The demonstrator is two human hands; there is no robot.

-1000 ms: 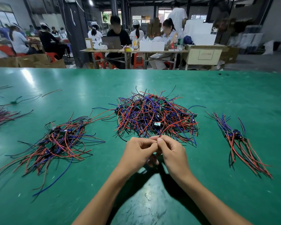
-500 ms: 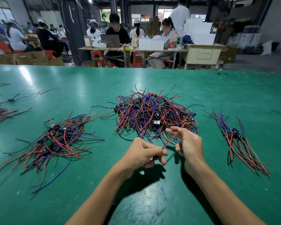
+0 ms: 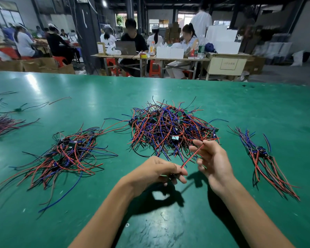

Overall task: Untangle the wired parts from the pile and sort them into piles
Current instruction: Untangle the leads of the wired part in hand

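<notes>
Two bare forearms reach up from the bottom of the frame over a green worktop. Just below centre, the left hand has its fingers curled round the small dark body of one wired part. A red wire runs from it, up and to the right, to the right hand. That hand's grip is loose: the fingers are spread and only lightly bent, and the wire's far end is caught between the fingertips. The part is held just above the worktop, in front of the main heap.

Behind the hands, at centre frame, lies the tangled pile of red, blue and black wires with small green boards showing among them. It is plainly the largest mass, so most of the sorting appears to be ahead.

At lower left sits a loose sorted pile, its wires fanning out. At right lies a smaller, tidier bundle, its wires running roughly parallel. At the far left edge more wires are partly cut off by the frame, with one stray part above them.

Across the top, people sit working at tables in a dim workshop.
</notes>
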